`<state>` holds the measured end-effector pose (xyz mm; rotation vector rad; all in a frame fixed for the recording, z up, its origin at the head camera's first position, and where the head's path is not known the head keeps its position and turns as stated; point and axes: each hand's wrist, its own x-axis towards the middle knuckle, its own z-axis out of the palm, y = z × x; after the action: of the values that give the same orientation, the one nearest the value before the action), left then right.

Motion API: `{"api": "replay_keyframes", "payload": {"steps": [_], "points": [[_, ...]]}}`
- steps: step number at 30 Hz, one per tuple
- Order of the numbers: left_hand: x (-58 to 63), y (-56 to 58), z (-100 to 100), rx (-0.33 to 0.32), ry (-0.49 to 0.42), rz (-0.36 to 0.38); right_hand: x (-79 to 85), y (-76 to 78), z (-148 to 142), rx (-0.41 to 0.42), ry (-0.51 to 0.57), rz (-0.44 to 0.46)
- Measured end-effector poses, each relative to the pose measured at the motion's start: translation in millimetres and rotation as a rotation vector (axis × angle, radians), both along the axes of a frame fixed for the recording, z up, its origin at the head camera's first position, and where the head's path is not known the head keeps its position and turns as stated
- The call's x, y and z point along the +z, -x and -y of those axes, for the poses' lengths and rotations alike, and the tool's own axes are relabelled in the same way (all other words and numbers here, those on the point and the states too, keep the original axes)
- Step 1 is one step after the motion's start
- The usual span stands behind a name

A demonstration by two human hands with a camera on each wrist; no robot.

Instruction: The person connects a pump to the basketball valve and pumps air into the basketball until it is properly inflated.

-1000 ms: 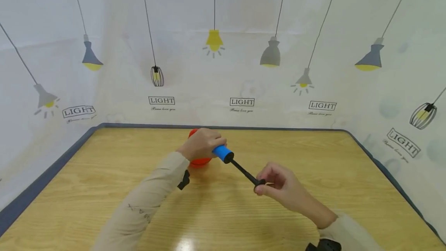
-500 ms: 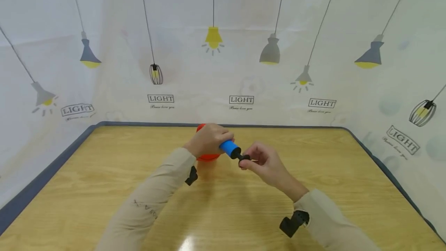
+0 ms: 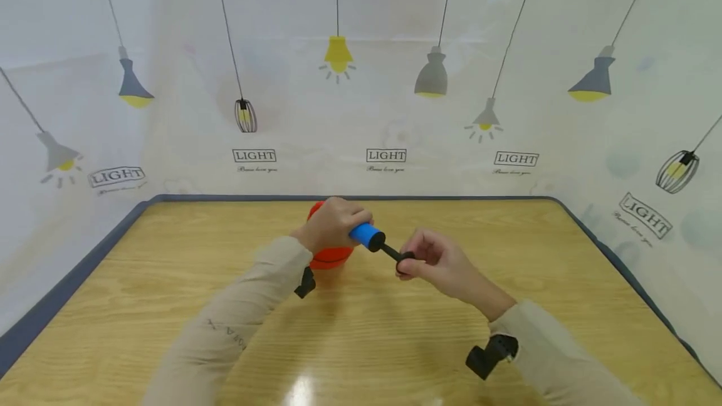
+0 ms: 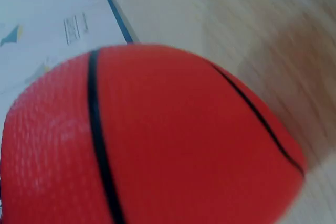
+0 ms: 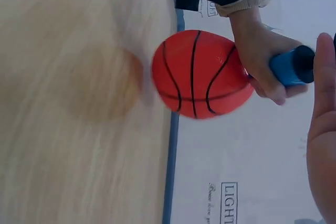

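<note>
Head view: one red ball (image 3: 331,258) with black seam lines and one hand pump (image 3: 365,235) with a blue cylindrical barrel are counted over one yellowish wood-grained table (image 3: 361,343). Eight pendant lamps (image 3: 338,50) are counted, printed on the white backdrop (image 3: 293,11). The ball is partly hidden behind the left hand (image 3: 331,224); its lower part is cut off in the left wrist view. The right hand (image 3: 442,265) is cut off at the edge of the right wrist view. The pump's far end is covered; whether it enters the ball cannot be told. The barrel is gripped by the left hand. The round black handle (image 3: 403,263) is pinched by the right, with a black rod (image 3: 390,252) exposed between. The ball is seen just beside the left hand, on the side away from the right hand.
</note>
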<state>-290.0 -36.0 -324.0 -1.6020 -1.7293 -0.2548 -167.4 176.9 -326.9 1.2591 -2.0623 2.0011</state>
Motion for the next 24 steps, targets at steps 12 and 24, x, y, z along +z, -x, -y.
{"api": "replay_keyframes", "payload": {"steps": [12, 24], "points": [[2.8, 4.4, 4, -0.004, 0.034, 0.003, 3.5, -11.6, 8, -0.011, -0.048, -0.043], [1.2, 3.8, 1, 0.026, 0.060, 0.012, -6.0, 18.2, 11, -0.006, -0.066, -0.114]]}}
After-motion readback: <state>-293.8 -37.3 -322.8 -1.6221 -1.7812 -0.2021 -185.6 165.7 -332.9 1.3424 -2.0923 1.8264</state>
